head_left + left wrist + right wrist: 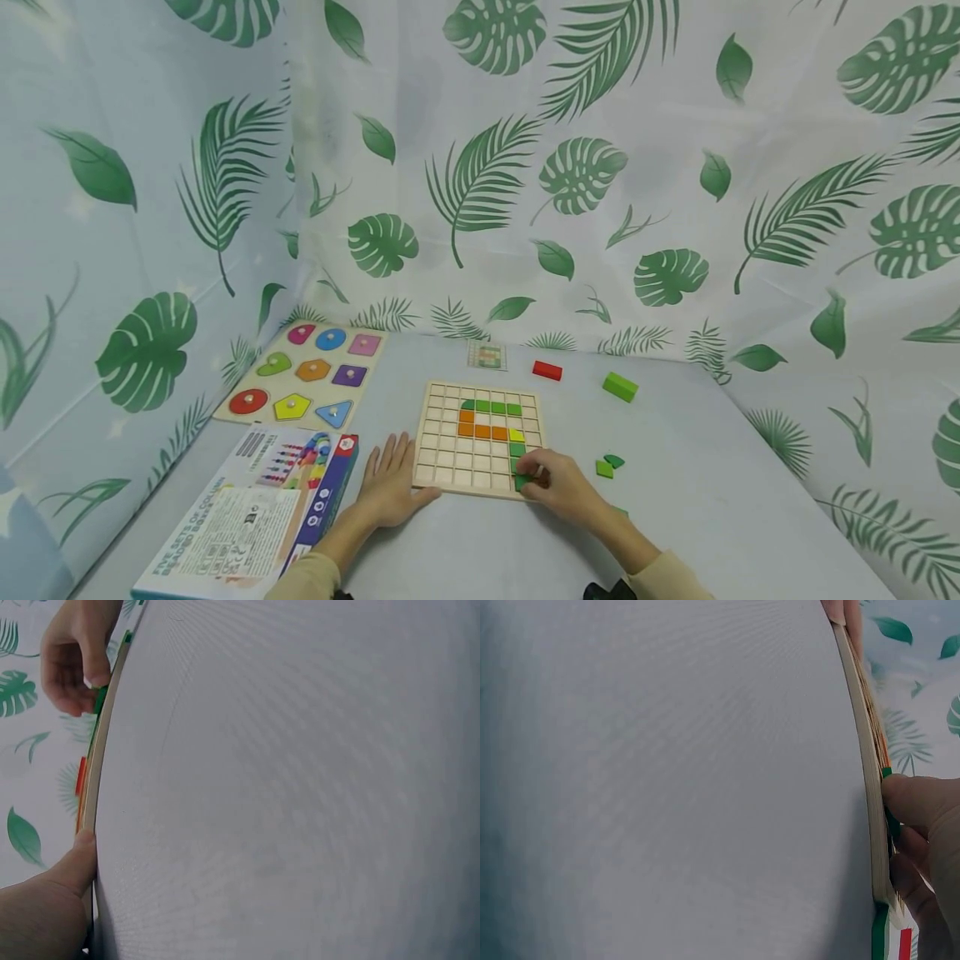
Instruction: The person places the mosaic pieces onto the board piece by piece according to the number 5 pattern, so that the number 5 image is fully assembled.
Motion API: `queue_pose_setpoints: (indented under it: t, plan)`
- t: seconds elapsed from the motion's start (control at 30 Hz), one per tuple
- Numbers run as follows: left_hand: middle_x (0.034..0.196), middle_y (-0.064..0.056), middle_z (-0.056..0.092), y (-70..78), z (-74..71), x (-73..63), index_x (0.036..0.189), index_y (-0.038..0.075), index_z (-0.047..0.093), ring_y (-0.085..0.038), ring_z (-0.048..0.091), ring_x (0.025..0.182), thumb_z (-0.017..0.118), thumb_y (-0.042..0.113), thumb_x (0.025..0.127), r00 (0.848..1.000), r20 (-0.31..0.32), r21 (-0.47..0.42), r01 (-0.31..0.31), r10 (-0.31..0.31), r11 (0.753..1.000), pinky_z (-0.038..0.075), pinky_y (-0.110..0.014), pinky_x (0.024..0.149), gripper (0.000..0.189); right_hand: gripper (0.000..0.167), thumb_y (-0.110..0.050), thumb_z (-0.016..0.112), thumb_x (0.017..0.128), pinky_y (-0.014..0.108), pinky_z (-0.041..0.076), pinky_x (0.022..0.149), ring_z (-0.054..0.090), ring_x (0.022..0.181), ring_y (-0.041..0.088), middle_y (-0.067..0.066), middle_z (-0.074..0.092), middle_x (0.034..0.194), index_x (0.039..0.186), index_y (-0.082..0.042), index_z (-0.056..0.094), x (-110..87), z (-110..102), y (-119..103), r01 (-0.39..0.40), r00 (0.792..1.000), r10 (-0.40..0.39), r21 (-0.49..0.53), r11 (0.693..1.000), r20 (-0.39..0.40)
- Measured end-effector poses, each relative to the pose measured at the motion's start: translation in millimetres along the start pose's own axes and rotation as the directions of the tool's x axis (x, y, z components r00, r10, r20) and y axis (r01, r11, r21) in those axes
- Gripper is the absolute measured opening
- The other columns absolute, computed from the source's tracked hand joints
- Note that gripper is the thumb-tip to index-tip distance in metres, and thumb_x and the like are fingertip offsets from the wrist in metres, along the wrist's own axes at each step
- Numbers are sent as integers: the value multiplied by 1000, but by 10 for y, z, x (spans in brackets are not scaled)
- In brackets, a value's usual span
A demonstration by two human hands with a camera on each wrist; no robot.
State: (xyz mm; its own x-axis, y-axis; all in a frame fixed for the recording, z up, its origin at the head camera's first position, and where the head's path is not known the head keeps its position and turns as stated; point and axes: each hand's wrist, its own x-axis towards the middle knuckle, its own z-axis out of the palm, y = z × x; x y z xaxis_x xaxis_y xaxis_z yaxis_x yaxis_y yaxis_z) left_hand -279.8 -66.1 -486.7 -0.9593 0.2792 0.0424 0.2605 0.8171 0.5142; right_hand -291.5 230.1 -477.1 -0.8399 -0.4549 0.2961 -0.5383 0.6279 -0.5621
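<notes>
A wooden grid board (450, 460) lies on the table, with green, orange and yellow tiles forming a winding line across it. My right hand (562, 485) pinches a green tile (521, 482) between thumb and fingers at the board's near right corner. The right wrist view shows the thumb (907, 796) against this green tile, just above the board's edge. At the board's left side lies my left hand (392, 487), fingers straight, its thumb along the near left corner. A yellow tile (516, 435) sits above the green ones in the right column.
Loose green pieces (604, 469) lie right of the board. Behind it are a pattern card (487, 356), a red block (547, 370) and a green block (620, 387). A knobbed shape puzzle (300, 387) and a boxed toy (247, 517) occupy the left side.
</notes>
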Motion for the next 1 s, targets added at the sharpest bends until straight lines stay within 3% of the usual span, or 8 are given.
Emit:
queue_pose_setpoints:
  t: [0.3, 0.7, 1.0]
  plan:
    - [152, -28, 14, -13, 16, -14, 145, -9, 21, -41, 4, 141, 60, 50, 87, 999, -20, -22, -31, 30, 999, -4, -55, 110, 92, 24, -3, 75, 77, 22, 49, 63, 53, 76, 10, -7, 61, 89, 97, -11, 65, -10, 17, -26, 7, 1000, -7, -2, 1000, -18]
    - [154, -24, 13, -87, 97, 63, 147, -6, 19, -38, 2, 142, 59, 52, 87, 1000, -28, 16, -8, 8, 1000, -4, -53, 111, 93, 23, -2, 73, 77, 21, 47, 61, 52, 73, 10, -7, 61, 87, 97, -13, 67, -7, 30, -17, 7, 999, -6, 3, 1000, -48]
    - [154, -24, 13, -70, 93, 46, 147, -5, 20, -38, 2, 142, 59, 52, 87, 1000, -25, 18, -5, 5, 1000, -5, -53, 111, 92, 24, -2, 73, 77, 21, 47, 61, 52, 73, 10, -7, 62, 87, 98, -12, 66, -9, 27, -18, -4, 999, 4, 9, 1000, -50]
